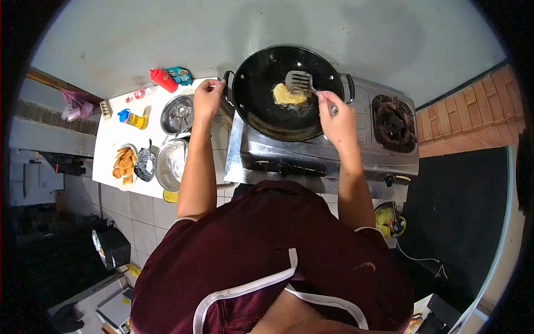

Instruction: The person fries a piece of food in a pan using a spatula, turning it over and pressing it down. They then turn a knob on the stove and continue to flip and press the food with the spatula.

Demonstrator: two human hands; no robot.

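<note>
A large black wok (267, 119) sits on the left burner of a steel gas stove (356, 145). In the wok lies a pale yellow piece of food (286, 96) in some oil. My right hand (338, 119) is closed round the handle of a slotted metal spatula (299, 80), whose head is over the upper right part of the food. My left hand (208, 97) is at the wok's left side, its fingers pinched on the left handle (227, 83).
Left of the stove, a white table (108, 158) holds metal bowls (177, 114), a plate of fried pieces (124, 163), a dark bowl (146, 164), a red bottle (163, 79) and a yellow bottle (133, 119). The right burner (394, 122) bears no pan. Brickwork (467, 114) stands at right.
</note>
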